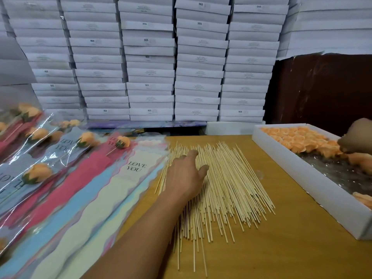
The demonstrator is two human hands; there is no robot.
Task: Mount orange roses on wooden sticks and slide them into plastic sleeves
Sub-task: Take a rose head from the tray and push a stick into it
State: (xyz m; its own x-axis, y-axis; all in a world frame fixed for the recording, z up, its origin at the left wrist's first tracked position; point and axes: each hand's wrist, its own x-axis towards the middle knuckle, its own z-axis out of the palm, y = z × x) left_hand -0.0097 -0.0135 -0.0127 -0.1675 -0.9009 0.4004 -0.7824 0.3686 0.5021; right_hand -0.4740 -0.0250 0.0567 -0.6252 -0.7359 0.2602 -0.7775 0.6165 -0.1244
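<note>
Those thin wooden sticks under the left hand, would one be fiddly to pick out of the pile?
Probably. The sticks are thin and lie flat on the table, packed side by side, so the left hand would likely need to pinch or roll one free. They look round, so a push may set them rolling. Being so slender, one would likely feel very light and could snap.

Packing storeroom: stacked white boxes (pixel 151 63) behind worktable (pixel 281 248).

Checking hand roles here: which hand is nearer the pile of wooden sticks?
Left. The left hand rests on the sticks; the right hand is off at the box of roses.
</note>
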